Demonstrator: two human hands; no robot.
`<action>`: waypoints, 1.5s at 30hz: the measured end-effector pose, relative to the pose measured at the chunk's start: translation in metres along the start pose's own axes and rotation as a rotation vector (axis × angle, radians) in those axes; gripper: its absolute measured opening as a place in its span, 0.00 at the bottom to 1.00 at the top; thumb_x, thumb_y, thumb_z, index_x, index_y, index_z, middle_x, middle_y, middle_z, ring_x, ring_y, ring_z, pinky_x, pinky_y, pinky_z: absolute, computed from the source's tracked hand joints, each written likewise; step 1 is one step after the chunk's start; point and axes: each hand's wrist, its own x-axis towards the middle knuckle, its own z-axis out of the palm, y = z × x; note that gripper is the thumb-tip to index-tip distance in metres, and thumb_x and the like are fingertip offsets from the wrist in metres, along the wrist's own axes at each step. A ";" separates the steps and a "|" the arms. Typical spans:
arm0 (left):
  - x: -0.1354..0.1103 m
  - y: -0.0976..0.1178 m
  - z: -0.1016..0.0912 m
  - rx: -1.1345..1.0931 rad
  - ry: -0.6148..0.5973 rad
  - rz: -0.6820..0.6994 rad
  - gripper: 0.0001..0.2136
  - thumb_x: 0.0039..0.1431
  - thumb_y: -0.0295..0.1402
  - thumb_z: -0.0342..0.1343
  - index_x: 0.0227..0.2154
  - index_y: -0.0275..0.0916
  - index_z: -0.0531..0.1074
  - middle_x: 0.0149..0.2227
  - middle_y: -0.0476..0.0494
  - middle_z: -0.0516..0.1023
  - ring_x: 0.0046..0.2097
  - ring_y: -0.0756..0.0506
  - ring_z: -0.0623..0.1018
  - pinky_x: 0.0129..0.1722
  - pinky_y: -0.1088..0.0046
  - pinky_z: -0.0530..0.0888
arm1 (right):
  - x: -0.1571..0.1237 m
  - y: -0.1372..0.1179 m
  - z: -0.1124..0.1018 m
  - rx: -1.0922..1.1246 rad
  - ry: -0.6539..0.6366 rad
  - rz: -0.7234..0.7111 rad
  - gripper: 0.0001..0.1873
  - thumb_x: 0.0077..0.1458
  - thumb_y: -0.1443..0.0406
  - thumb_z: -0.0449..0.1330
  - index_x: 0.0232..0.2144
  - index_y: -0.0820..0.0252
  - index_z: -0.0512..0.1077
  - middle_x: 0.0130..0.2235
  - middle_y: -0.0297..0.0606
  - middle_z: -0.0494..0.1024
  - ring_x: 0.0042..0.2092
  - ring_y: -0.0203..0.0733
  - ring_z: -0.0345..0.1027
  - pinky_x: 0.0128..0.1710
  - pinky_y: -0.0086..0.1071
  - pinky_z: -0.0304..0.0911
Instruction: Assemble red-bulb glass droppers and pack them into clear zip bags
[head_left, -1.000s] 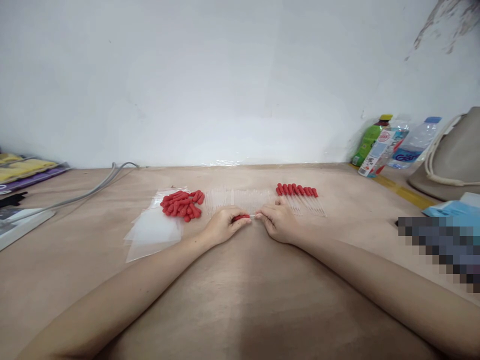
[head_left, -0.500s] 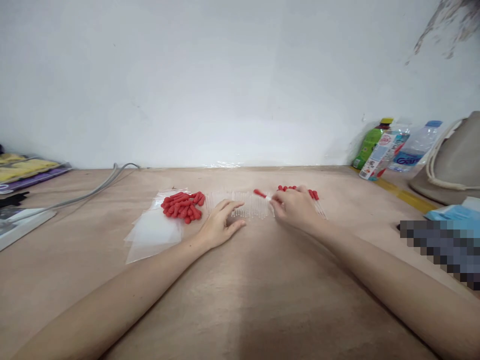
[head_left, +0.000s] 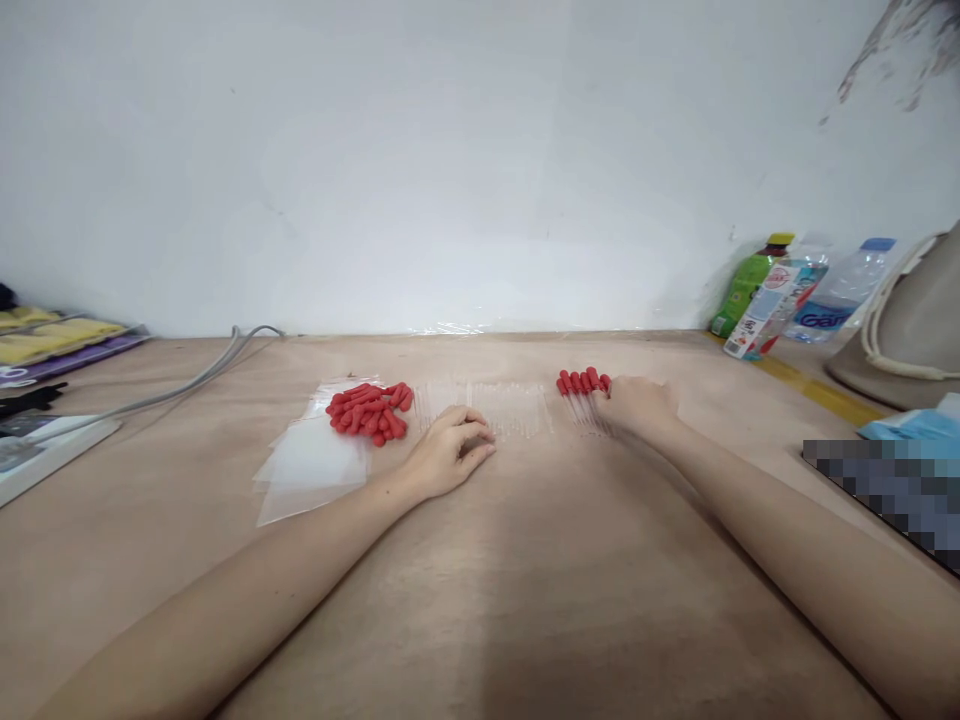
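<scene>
My left hand [head_left: 451, 452] rests on the table with fingers loosely bent and thumb apart, holding nothing. It lies at the near edge of a row of clear thin tubes [head_left: 517, 408] and covers some of them. Left of it, a pile of red rubber bulbs [head_left: 369, 412] sits on clear plastic bags [head_left: 311, 465]. My right hand [head_left: 637, 405] is curled over the right part of a row of droppers [head_left: 576, 384], clear tubes with red bulbs on their far ends. Its fingers are closed, and what they hold is hidden behind the hand.
Bottles [head_left: 750, 285], a carton [head_left: 772, 308] and a beige bag [head_left: 915, 310] stand at the right, near a blue packet [head_left: 911, 435] and a pixelated dark object [head_left: 885, 500]. At left are a grey cable [head_left: 187, 385], a white box [head_left: 67, 455] and yellow and purple packages [head_left: 67, 350].
My right hand has moved right, from beside the clear tubes to over the dropper row. The red-bulbed dropper it held is hidden now. My left hand has drawn its fingers in slightly.
</scene>
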 end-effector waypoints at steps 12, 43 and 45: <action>0.002 0.003 -0.001 -0.040 -0.024 -0.011 0.07 0.55 0.31 0.51 0.33 0.39 0.72 0.38 0.42 0.70 0.40 0.46 0.70 0.39 0.68 0.70 | -0.019 -0.054 0.004 0.113 0.201 -0.310 0.17 0.52 0.60 0.47 0.24 0.64 0.72 0.27 0.46 0.75 0.30 0.46 0.67 0.39 0.43 0.46; 0.015 -0.044 -0.102 0.262 -0.536 -0.270 0.07 0.37 0.25 0.57 0.23 0.43 0.74 0.32 0.48 0.72 0.32 0.47 0.71 0.25 0.78 0.63 | -0.062 -0.036 0.027 0.452 0.631 -0.642 0.11 0.57 0.63 0.46 0.27 0.62 0.62 0.26 0.34 0.70 0.29 0.35 0.61 0.42 0.35 0.43; 0.014 -0.051 -0.100 0.257 -0.517 -0.253 0.06 0.36 0.26 0.57 0.21 0.43 0.74 0.30 0.49 0.72 0.29 0.48 0.71 0.22 0.79 0.62 | -0.065 -0.032 0.026 0.463 0.602 -0.663 0.11 0.57 0.63 0.46 0.27 0.62 0.62 0.26 0.34 0.70 0.29 0.35 0.61 0.42 0.35 0.44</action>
